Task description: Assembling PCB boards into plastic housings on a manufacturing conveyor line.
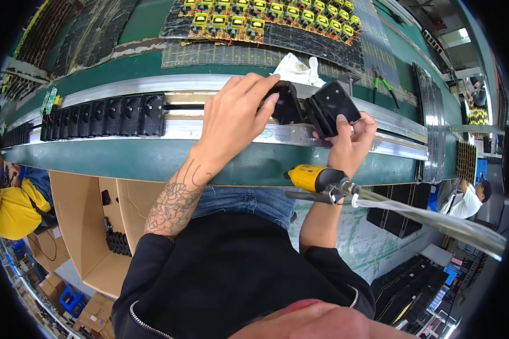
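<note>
Above the metal rail in front of me, my left hand (240, 107) grips the edge of a black plastic housing (288, 106) between thumb and fingers; its hollow inner side shows. Close to its right, my right hand (353, 138) holds another black box-like plastic housing (335, 101), tilted, with the thumb on its face. The two pieces are very near each other; whether they touch I cannot tell. A row of similar black housings (104, 117) stands side by side on the rail to the left. A small green circuit board (51, 101) is at the row's far-left end.
A yellow powered screwdriver (310, 178) hangs before my right forearm. Behind the rail lie a white cloth (297, 70), green-handled cutters (385, 85) and a sheet with several yellow-topped circuit boards (257, 25). A cardboard box (76, 226) stands lower left. Other people work at both sides.
</note>
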`<state>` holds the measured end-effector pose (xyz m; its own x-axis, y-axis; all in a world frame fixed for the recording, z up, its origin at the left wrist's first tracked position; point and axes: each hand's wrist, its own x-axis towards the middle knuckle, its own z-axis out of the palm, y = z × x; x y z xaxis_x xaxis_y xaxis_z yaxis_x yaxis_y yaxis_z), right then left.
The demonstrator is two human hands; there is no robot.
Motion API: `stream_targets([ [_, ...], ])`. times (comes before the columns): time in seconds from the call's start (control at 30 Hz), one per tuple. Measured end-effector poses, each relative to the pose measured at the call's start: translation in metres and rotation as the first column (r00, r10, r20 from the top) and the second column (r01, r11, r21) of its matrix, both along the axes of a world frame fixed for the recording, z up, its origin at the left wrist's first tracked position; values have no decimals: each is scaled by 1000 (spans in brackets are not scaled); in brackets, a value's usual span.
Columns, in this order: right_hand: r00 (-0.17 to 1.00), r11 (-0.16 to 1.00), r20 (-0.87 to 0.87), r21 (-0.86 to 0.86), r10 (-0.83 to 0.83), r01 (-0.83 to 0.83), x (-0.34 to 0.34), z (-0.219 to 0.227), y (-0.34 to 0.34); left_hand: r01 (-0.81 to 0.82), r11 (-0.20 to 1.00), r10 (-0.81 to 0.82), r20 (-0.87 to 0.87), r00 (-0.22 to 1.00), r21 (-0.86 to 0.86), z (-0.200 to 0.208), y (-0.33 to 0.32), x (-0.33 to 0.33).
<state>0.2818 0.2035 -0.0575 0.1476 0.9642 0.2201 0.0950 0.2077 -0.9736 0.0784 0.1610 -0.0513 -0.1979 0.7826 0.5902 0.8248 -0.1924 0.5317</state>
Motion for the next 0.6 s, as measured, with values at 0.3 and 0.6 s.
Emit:
stream_targets([
  [0.3, 983, 996, 160, -7, -87, 90, -3, 5, -11, -4, 977, 0, -20, 1000, -215, 14, 1, 13],
  [0.6, 951, 953, 74, 67, -300, 295, 21, 4, -16, 136, 985, -152, -171, 973, -102, 9, -12, 32],
])
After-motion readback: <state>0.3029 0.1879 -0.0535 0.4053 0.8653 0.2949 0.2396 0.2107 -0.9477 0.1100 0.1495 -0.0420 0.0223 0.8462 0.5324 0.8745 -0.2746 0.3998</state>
